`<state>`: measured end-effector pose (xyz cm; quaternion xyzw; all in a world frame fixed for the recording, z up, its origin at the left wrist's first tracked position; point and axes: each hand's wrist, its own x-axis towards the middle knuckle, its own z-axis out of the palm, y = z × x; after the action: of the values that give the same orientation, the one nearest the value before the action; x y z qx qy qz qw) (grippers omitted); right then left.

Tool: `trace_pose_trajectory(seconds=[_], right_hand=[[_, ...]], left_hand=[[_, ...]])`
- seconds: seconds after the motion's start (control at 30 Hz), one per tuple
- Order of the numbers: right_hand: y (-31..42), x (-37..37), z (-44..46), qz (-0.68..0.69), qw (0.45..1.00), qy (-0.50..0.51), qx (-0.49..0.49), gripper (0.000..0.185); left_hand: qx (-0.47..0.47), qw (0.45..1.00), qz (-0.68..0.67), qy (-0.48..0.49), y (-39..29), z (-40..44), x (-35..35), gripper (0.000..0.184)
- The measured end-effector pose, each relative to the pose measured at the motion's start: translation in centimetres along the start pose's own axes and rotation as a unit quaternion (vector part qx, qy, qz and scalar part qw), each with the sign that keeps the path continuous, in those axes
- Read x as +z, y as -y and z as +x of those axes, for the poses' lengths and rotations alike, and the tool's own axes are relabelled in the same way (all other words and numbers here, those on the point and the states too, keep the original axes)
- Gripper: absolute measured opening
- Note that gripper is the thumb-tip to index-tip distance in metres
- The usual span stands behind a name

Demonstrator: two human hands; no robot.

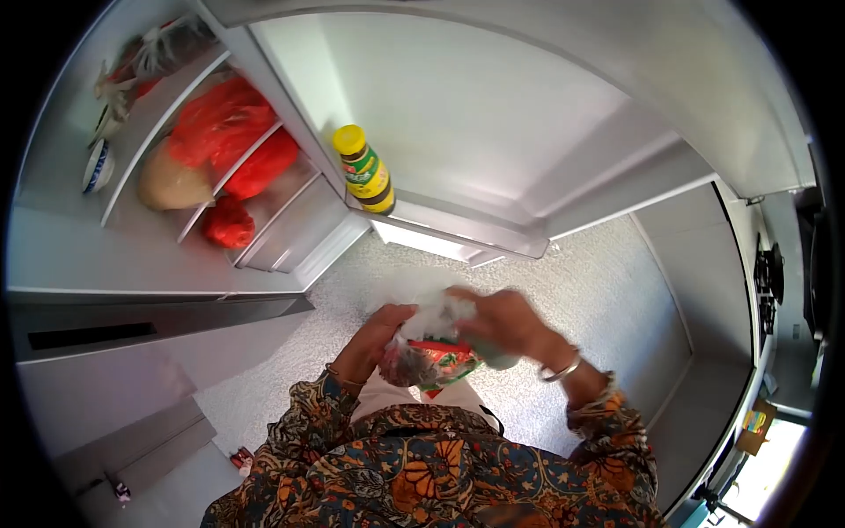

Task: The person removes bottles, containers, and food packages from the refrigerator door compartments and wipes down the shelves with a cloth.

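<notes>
In front of my body, a clear plastic bag (407, 364) hangs with a red and green packet (447, 359) and something dark inside. My left hand (387, 326) is closed round the left side of the bag's gathered top. On the other side, my right hand (510, 322) is closed at the bag's upper right, its fingers smeared by motion. The bunched white plastic (436, 312) of the bag stretches between both hands. What else the bag contains is hard to make out.
An open fridge door (493, 114) stands ahead, with a yellow-capped bottle (365, 172) on its shelf. At left, the fridge shelves hold a red bag (220, 119), a smaller red bag (229, 223) and a bowl (98, 166). Cabinets (695, 264) stand at right.
</notes>
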<state>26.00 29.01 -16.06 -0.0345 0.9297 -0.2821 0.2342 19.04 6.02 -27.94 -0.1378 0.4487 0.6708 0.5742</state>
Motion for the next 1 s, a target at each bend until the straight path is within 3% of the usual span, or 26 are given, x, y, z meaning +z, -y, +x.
trace_pose_trajectory(seconds=[0.03,0.07,0.1,0.13,0.17,0.2,0.23,0.33,0.37,0.43,0.53,0.6,0.63,0.7,0.8,0.83,0.9,0.97,1.0], right_hand=[[-1.5,-1.8,-0.1,0.107,0.994,-0.032,0.021,0.038],[-3.5,-3.4,-0.6,0.295,0.95,-0.096,0.023,0.032],[-5.2,-4.6,-1.3,0.5,0.849,-0.169,-0.011,0.026],[-6.3,-5.6,-2.0,0.657,0.712,-0.239,-0.072,0.021],[-6.2,-7.0,-3.1,0.685,0.64,-0.329,-0.112,0.018],[-5.7,-8.2,-4.2,0.646,0.624,-0.432,-0.073,0.036],[-2.3,-10.2,-4.3,0.47,0.629,-0.594,-0.173,0.043],[-3.2,-9.9,1.4,0.047,0.571,-0.802,-0.166,0.054],[-3.4,-10.4,3.2,-0.105,0.62,-0.77,-0.113,0.053],[-4.6,-11.3,7.6,-0.28,0.635,-0.715,-0.083,0.057],[-4.2,-12.6,12.3,-0.259,0.577,-0.761,-0.148,0.062],[-5.4,-10.4,14.8,-0.31,0.713,-0.611,-0.146,0.059],[-5.9,-9.2,15.8,-0.329,0.774,-0.523,-0.142,0.057],[-6.3,-6.3,16.7,-0.347,0.817,-0.429,-0.165,0.05],[-8.9,-4.1,17.4,-0.474,0.741,-0.434,-0.194,0.045],[-9.4,-4.3,16.6,-0.585,0.684,-0.405,-0.162,0.045],[-10.5,-5.3,15.4,-0.77,0.531,-0.339,-0.099,0.045],[-10.6,-6.6,14.8,-0.903,0.341,-0.259,-0.026,0.047],[-10.3,-7.2,14.4,-0.814,0.447,-0.368,-0.041,0.046]], left_hand=[[0.003,1.0,0.023,-0.002,-0.1,0.1,-0.6,0.032],[0.004,0.999,0.048,-0.002,-0.2,0.1,-1.0,0.033],[0.015,0.999,0.05,-0.012,-0.4,-0.3,-1.2,0.034],[0.027,0.998,0.052,-0.019,-0.9,-0.7,-1.1,0.034],[0.038,0.998,0.055,-0.023,-1.3,-0.7,-1.1,0.035],[0.027,0.997,0.064,-0.027,-1.2,-0.8,-1.6,0.035],[0.014,0.997,0.077,-0.027,-1.3,-0.7,-2.6,0.034],[-0.011,0.992,0.115,-0.044,-0.1,-1.1,-5.8,0.034],[-0.015,0.99,0.134,-0.038,0.0,-1.4,-6.5,0.033],[-0.025,0.986,0.161,-0.03,0.1,-2.5,-7.5,0.031],[-0.025,0.993,0.119,-0.009,1.4,-2.9,-10.4,0.027],[0.002,0.987,0.158,-0.036,1.1,-3.4,-11.2,0.027],[-0.041,0.991,0.12,-0.045,1.1,-3.4,-11.8,0.029],[-0.055,0.989,0.132,-0.037,0.2,-4.6,-11.8,0.03],[-0.04,0.992,0.11,-0.039,-0.8,-4.4,-12.3,0.031],[-0.033,0.994,0.095,-0.046,-1.0,-4.5,-12.5,0.032],[-0.04,0.989,0.135,-0.051,-2.0,-4.8,-12.9,0.032],[-0.039,0.985,0.157,-0.06,-2.6,-5.2,-13.3,0.032],[-0.036,0.984,0.162,-0.06,-2.6,-5.0,-13.5,0.032]])
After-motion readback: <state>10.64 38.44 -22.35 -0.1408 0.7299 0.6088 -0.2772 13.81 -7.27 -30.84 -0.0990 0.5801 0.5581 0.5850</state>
